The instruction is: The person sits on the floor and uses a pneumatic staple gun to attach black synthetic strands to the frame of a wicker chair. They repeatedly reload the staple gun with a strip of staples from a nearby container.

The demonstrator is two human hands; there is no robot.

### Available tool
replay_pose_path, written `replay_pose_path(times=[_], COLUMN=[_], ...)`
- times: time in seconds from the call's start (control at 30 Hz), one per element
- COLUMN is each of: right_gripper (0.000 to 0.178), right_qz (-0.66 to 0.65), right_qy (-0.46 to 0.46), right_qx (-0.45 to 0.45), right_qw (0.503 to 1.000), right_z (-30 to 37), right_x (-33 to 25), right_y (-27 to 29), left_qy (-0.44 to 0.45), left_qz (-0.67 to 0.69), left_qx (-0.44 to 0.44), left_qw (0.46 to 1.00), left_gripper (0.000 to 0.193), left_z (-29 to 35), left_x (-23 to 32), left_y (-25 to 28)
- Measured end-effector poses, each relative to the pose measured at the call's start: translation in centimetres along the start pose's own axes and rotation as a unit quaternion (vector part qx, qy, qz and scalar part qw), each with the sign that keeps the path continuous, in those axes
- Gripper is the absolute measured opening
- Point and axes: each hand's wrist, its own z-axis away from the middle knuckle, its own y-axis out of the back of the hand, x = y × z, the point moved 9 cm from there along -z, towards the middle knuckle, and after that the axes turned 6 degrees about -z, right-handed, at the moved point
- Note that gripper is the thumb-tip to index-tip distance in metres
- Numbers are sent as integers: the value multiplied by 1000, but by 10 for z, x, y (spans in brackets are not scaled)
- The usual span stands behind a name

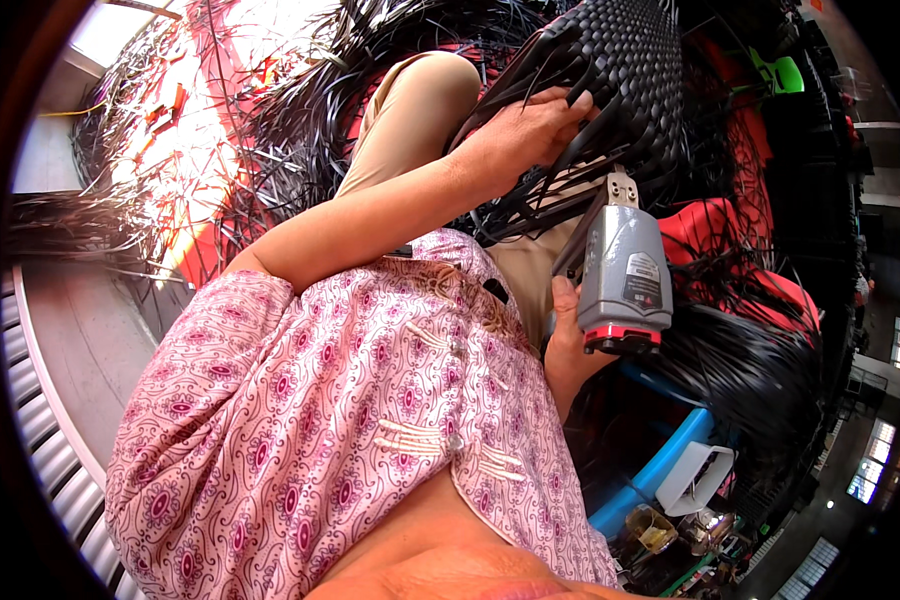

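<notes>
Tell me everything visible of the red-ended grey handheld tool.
The grey metal-looking tool has a rounded housing, dark label, red end cap and narrow silver nose with bolts. Its nose points up the picture toward the black woven panel; whether they touch is unclear. The right hand holds it, its handle mostly hidden.

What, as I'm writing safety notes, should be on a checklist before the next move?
1. Left hand at the woven black panel's edge: ok.
2. Right hand holding the grey power tool: ok.
3. Tool nose apart from left fingers: ok, a gap shows.
4. Nose area free of black strands: not ok, some hang close by.
5. Finger off trigger: cannot tell, hidden.
</notes>
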Motion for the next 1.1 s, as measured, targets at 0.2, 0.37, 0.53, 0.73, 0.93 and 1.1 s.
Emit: replay_pose_path(times=[0.2, 0.37, 0.53, 0.73, 0.93, 1.1], right_gripper=[36, 52, 51, 51, 52, 53], right_qz=[-136, -196, -192, -198, -211, -217], right_qy=[-146, -146, -248, -234, -205, -192], right_qx=[-47, -24, -29, -30, -37, -50], right_qw=[979, 969, 949, 951, 955, 956], right_z=[6, 0, 9, 3, -8, -17], right_x=[14, -2, 12, 3, -15, -26], right_y=[-13, -6, 2, 7, 1, -5], left_qy=[-199, -251, -224, -238, -208, -302], left_qz=[-192, -282, -286, -345, -651, -652], left_qx=[112, 164, 153, 179, 35, 126], left_qw=[955, 911, 919, 890, 730, 684], left_gripper=[47, 51, 34, 25, 42, 56], left_z=[6, 12, 7, 14, 1, 14], left_x=[11, 8, 4, 3, -18, -21], left_y=[4, 4, 1, -4, -29, -26])
